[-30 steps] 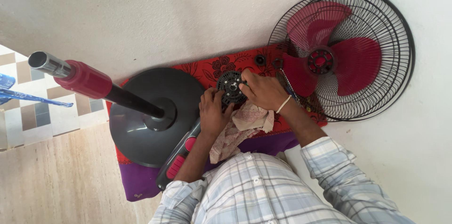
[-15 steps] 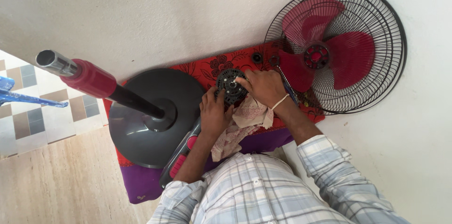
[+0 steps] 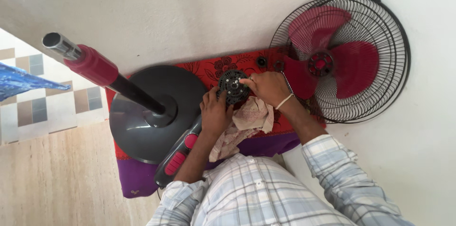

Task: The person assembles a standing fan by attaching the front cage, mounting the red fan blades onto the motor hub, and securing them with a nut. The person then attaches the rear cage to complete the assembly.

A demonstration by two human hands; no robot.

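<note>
My left hand point(image 3: 214, 110) grips the near edge of a round black fan motor point(image 3: 232, 85) that rests on a red floral cloth point(image 3: 209, 70). My right hand point(image 3: 268, 87) reaches over the motor from the right, with its fingertips pinched at the motor's centre. A pale patterned rag point(image 3: 247, 120) lies crumpled under both wrists. What the right fingers pinch is too small to make out.
A grey round fan base point(image 3: 142, 126) with a black and red pole point(image 3: 95, 69) stands to the left. A black wire guard with red blades point(image 3: 342, 55) leans at the right. A dark housing with pink buttons point(image 3: 176, 158) lies by my left forearm. Small black parts point(image 3: 261, 61) sit on the cloth.
The right fingertips have moved from the motor's right edge onto its centre. The left hand keeps its hold. My view has shifted slightly.
</note>
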